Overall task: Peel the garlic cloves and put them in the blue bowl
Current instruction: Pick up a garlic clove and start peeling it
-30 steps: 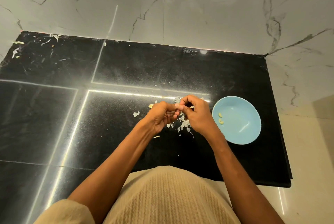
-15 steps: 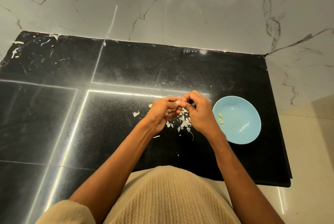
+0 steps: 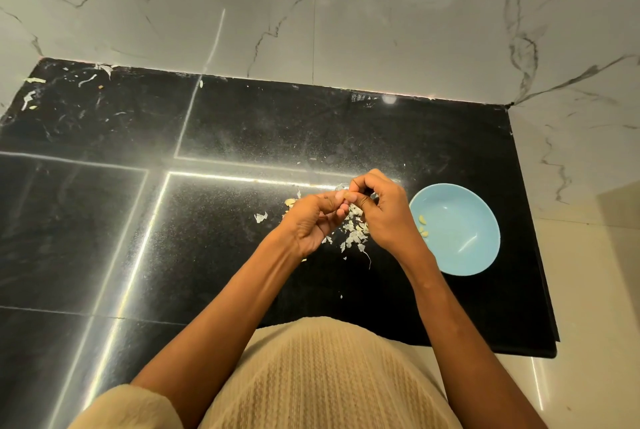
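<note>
My left hand (image 3: 311, 220) and my right hand (image 3: 384, 210) meet fingertip to fingertip over the black counter (image 3: 207, 220). Between them they pinch a small garlic clove (image 3: 346, 195), mostly hidden by the fingers. Under the hands lies a heap of white garlic skins (image 3: 353, 234). Just left of the left hand's fingers sit unpeeled cloves (image 3: 290, 202), partly hidden. The blue bowl (image 3: 460, 255) stands to the right of my right hand, with a few peeled cloves (image 3: 423, 226) near its left side.
A loose skin flake (image 3: 261, 217) lies left of the hands. Scraps litter the counter's far left corner (image 3: 34, 96). White marble wall (image 3: 311, 12) rises behind, and the counter ends close to the right of the bowl at a pale floor (image 3: 588, 290).
Both hands stayed in place above the skins. The fingers shifted slightly around the clove, the left hand rolling its knuckles a little upward.
</note>
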A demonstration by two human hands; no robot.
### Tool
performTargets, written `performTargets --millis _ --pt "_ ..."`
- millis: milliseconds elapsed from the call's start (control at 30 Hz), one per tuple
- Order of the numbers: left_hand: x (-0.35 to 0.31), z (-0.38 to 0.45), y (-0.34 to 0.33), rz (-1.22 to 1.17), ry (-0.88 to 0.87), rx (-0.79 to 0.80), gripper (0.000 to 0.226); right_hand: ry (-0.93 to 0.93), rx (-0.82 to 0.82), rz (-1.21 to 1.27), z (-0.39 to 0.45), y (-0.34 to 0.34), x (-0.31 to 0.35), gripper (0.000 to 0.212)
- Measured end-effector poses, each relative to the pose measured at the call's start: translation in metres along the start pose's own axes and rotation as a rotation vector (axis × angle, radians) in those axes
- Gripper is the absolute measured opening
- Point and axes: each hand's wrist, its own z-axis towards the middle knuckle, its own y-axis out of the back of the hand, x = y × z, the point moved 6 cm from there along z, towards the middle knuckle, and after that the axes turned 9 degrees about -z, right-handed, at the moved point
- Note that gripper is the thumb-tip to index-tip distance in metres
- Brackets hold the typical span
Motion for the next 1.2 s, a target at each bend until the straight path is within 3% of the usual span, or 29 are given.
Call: performTargets --millis 400,667,967,1200 --pt "0.006 0.003 -0.005 -0.094 -0.174 -0.108 0.009 0.017 -0.066 -0.03 -0.001 0.003 0.0 0.014" --pt "0.003 0.003 -0.004 -0.152 -0.125 -0.105 0.014 0.024 -0.042 0.024 -0.003 0.001 0.001 0.006" --pt "0.004 -0.002 -0.006 -0.214 -0.067 -0.049 0.012 -0.221 -0.093 0.296 -0.006 0.006 -0.01 0.01" --pt "0.004 -0.001 -0.002 -0.195 -0.076 -0.043 0.008 -0.299 -0.101 0.305 -0.006 0.008 -0.012 0.009"
